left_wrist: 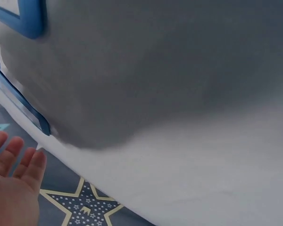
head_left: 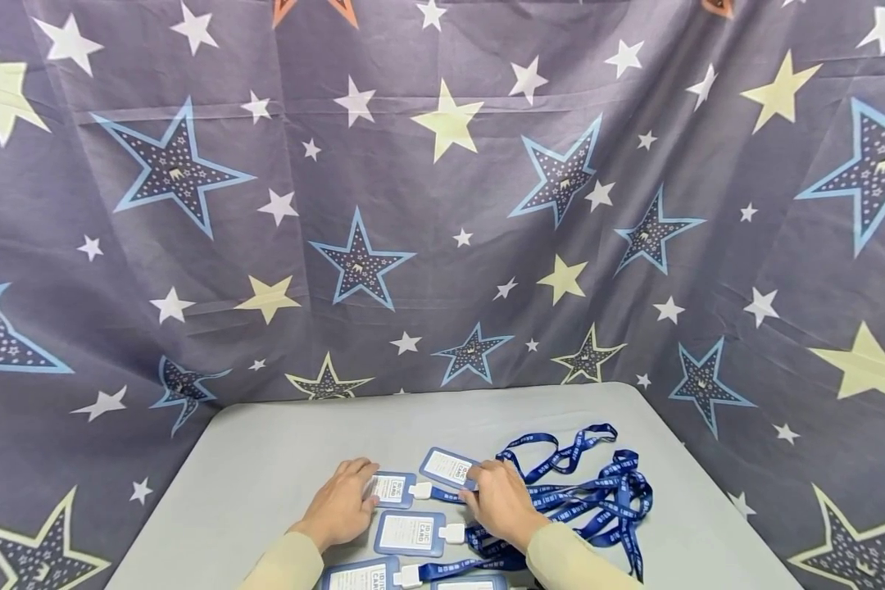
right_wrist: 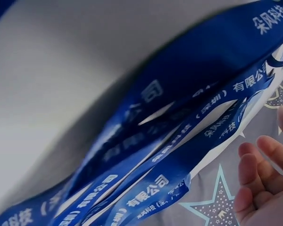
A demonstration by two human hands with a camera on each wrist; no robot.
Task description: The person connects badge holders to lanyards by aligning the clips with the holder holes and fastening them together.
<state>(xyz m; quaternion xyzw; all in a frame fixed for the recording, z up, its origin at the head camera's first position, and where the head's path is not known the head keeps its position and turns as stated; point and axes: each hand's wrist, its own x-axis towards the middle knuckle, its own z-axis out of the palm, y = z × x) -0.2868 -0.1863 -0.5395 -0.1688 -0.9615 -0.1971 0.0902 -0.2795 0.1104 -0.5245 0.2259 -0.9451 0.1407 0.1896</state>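
Observation:
In the head view my left hand [head_left: 342, 501] rests at the left end of a blue-framed ID card holder [head_left: 392, 489], covering its edge. Its fingers [left_wrist: 34, 165] look fairly straight in the left wrist view. My right hand [head_left: 503, 500] holds the right end of another ID card holder [head_left: 446, 466], which lies at a slant farther back; the fingers hide that end. Blue lanyards [head_left: 619, 492] with white lettering run under and beside the right hand. In the right wrist view, lanyard straps [right_wrist: 179, 94] pass near the curled fingers [right_wrist: 247, 172].
Nearer me lie a middle card holder [head_left: 410, 533], a front one [head_left: 357, 576] and a partly cut-off one [head_left: 470, 583]. White clips [head_left: 453, 533] join holders to straps. A star-patterned curtain [head_left: 383, 188] stands behind the grey-white table [head_left: 265, 459].

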